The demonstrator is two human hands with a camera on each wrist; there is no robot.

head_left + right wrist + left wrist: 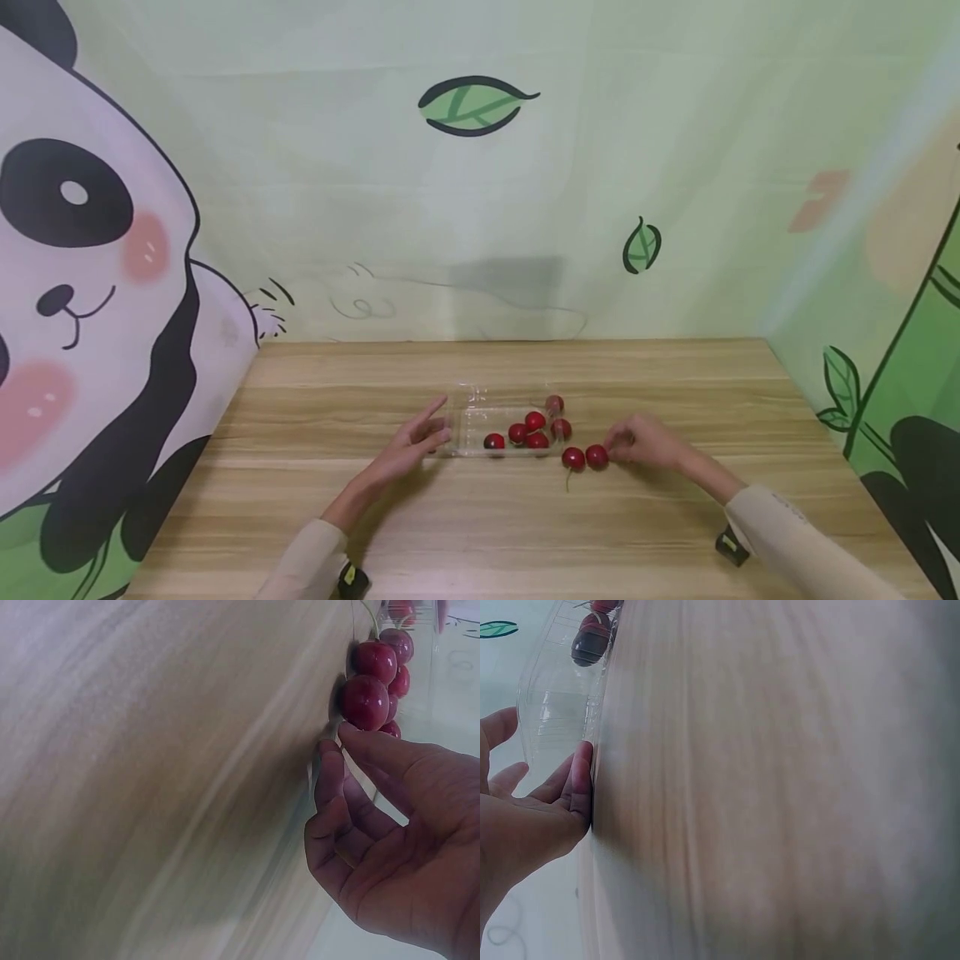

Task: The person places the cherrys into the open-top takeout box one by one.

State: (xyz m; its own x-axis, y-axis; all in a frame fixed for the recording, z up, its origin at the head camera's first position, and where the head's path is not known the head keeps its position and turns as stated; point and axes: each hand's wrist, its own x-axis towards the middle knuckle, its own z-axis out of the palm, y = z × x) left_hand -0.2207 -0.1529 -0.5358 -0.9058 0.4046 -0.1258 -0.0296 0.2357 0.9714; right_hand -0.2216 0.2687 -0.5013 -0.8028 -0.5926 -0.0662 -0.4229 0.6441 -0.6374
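A clear plastic box [472,425] stands on the table with several red cherries [535,421] in its right part. My left hand [416,437] is at the box's left end, fingers fairly straight and spread. In the left wrist view its fingers [583,776] lie beside the box's end wall. To the right of the box, my right hand [645,442] has thumb and forefinger close together at a cherry [597,457], seemingly pinching its stem; the contact is partly hidden. Another cherry [573,458] with a stem lies against that one, nearer the box.
Two cherries [554,405] show by the box's right end, partly behind clear plastic. The wooden table [480,533] meets a pale green printed backdrop [337,208] at the back. A panda picture covers the left side. Small black devices [731,546] sit at both wrists.
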